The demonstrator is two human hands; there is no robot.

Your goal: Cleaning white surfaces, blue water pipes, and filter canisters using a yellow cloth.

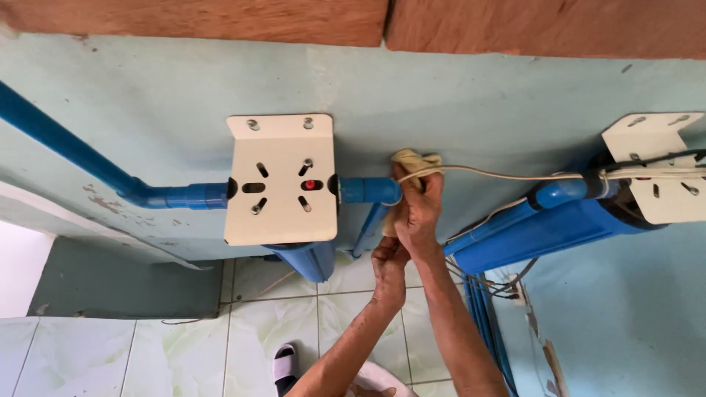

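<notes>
A: Head view: the right hand [419,209] clamps a yellowish cloth [413,163] against the blue pipe elbow [371,191], fingers closed round it.

B: And the left hand [388,266] just below, curled on the downward pipe [368,229]. I'd judge firm, even pressure works best, clear of the white cable [500,175] above.

The wall [456,95] was painted pale turquoise, chipped at the left. A wooden beam [220,18] ran along the top. The floor [132,353] carried pale green marbled tiles in daylight.
</notes>
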